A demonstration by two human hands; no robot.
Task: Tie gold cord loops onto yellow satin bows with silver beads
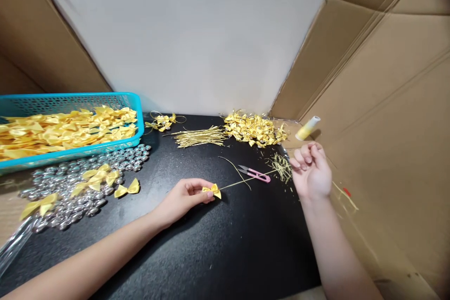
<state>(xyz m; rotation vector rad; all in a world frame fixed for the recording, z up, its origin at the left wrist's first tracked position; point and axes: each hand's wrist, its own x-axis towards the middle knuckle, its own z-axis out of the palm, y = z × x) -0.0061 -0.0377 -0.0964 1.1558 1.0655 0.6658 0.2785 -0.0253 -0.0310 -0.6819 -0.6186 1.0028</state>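
Between the thumb and fingers of my left hand (191,195) is a small yellow satin ribbon bow (212,191), held just above the black tabletop. A thin gold cord (242,181) stretches taut from the bow toward my right hand (312,168). That hand is raised with its fingers curled in; the cord's far end is lost against the trimmings and the fingers. Pink-handled thread snips (258,175) lie beneath the cord, next to another loose piece of cord (230,163).
At left stands a turquoise basket (139,112) of yellow bows, with silver beads (77,197) and several bows before it. Cut gold cords (200,136), finished bows (253,128) and trimmings (282,167) lie behind the hands. A thread spool (308,128) stands right, near cardboard walls (386,126).
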